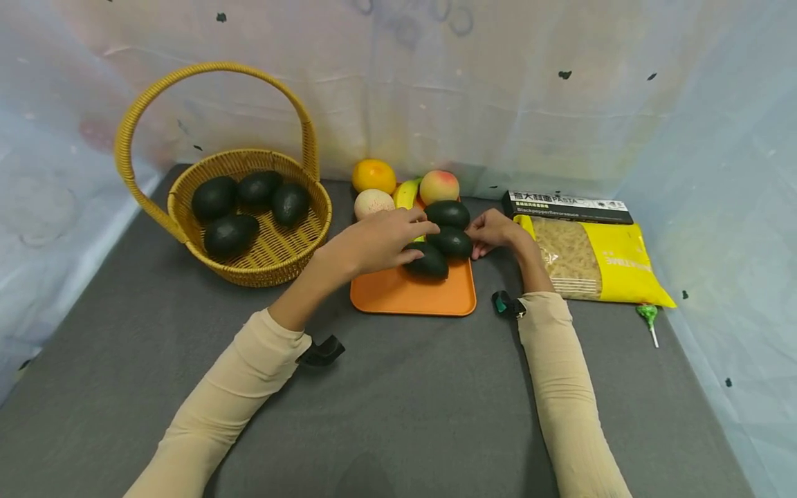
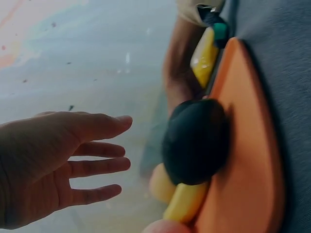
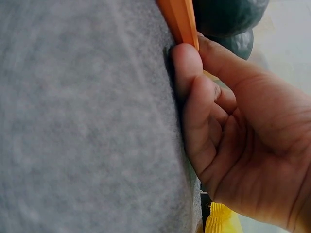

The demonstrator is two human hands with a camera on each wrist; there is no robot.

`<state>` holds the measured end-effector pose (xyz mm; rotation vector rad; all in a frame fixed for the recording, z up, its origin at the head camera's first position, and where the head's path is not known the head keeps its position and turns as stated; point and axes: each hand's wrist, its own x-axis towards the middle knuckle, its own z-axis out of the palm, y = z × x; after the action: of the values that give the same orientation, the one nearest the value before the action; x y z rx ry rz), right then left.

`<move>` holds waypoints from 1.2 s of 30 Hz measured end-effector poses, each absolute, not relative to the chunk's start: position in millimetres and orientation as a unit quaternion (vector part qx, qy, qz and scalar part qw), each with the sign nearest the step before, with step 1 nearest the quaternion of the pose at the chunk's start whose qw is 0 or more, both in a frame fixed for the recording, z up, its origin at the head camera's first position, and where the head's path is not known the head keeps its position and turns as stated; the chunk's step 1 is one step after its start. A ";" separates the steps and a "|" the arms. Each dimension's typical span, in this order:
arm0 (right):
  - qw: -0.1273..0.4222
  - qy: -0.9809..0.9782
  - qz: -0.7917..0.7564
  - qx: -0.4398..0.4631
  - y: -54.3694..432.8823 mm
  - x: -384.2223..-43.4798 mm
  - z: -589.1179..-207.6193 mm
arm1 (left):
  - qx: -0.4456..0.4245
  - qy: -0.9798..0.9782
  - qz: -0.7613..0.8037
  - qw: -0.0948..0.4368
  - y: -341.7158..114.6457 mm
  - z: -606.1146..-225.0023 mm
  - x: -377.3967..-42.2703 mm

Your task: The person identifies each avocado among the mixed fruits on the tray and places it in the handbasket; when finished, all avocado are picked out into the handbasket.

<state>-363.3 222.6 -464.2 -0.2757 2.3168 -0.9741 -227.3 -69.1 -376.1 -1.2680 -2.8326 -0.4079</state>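
Three dark green avocados [image 1: 450,243] lie close together on the right side of an orange tray [image 1: 405,299]. My left hand [image 1: 381,243] hovers over the tray's left side with its fingers extended. In the left wrist view, a gap shows between the left hand [image 2: 63,160] and the nearest avocado [image 2: 195,143]. At the tray's right edge, my right hand [image 1: 493,229] pinches the rim. The right wrist view shows thumb and curled fingers of the right hand [image 3: 248,121] on the tray edge [image 3: 182,22]. Behind the avocados are a yellow banana [image 1: 407,194] and a peach [image 1: 439,187].
A wicker basket [image 1: 264,275] with a tall handle holds several avocados [image 1: 231,236] at the left. An orange [image 1: 373,176] and a pale round melon [image 1: 373,203] sit at the tray's back left. Rightward lie a black pasta box [image 1: 569,209], a yellow pasta bag [image 1: 616,266] and a green lollipop [image 1: 648,315].
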 end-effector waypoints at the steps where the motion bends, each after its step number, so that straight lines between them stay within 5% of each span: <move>1: 0.301 0.875 -0.366 -0.101 222.4 -363.2 -464.5 | -0.411 -0.903 -0.125 0.004 -66.6 -379.5 -227.9; 13: 0.302 0.873 -0.366 -0.108 225.7 -364.1 -467.0 | -0.440 -0.888 -0.095 -0.091 -55.4 -403.1 -232.6; 25: 0.303 0.873 -0.367 -0.110 221.7 -365.0 -464.9 | -0.405 -0.909 -0.076 -0.064 -58.1 -404.1 -230.8; 36: 0.303 0.867 -0.380 -0.111 224.2 -363.2 -465.0 | -0.383 -0.912 -0.095 -0.116 -54.9 -406.3 -233.2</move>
<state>-363.2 224.2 -465.0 -0.2951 2.2975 -1.0072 -233.2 -54.9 -406.3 -1.3001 -3.0974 -0.3212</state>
